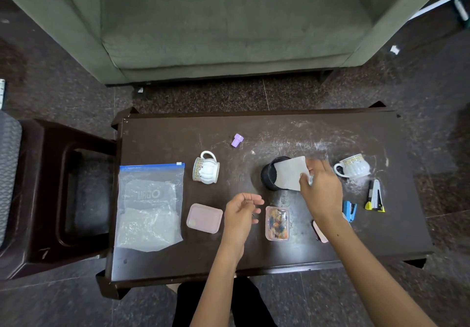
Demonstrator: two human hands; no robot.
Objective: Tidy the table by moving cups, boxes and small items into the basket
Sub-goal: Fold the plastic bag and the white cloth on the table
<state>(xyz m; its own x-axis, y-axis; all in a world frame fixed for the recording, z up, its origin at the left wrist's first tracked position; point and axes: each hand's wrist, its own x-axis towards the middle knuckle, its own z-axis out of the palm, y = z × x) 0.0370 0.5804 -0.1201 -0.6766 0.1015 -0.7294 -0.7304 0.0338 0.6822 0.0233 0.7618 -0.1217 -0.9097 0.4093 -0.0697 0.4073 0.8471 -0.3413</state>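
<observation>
Our right hand (321, 189) pinches a white translucent sheet (292, 172) by its corner, over the mouth of a black cup (270, 178) lying near the middle of the surface (318, 133). Our left hand (241, 212) hovers loosely curled, holding nothing we can make out, between a pink lid (204, 218) and a pink box of small items (277, 223) toward the near edge. White mugs (206, 167) (353, 167) flank the cup; staplers (349, 210) (375, 197) lie by the right edge, a zip bag (150, 207) at the left edge.
</observation>
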